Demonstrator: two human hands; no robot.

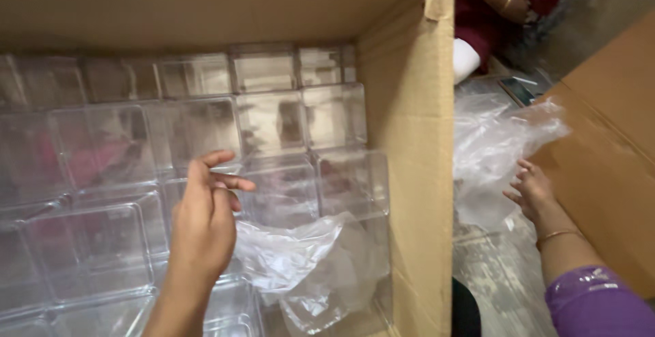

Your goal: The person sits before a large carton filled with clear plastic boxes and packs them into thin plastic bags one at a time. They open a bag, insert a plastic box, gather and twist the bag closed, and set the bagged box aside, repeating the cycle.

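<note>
My left hand [205,221] reaches into a large cardboard box [409,139], fingers apart and holding nothing. It hovers over tightly packed clear plastic boxes [102,241] that fill the carton in rows. Crumpled clear plastic film [307,262] lies just to the right of this hand, against the carton's right wall. Outside the carton, my right hand [531,190], with a thin bangle and a purple sleeve, grips the lower edge of a clear plastic bag [498,139] that stands up beside the carton wall.
A second cardboard box [614,146] slants along the right edge. Another person in dark red clothing [505,3], with a bangle on one wrist, sits at the top right. Grey floor [498,282] shows between the two cartons.
</note>
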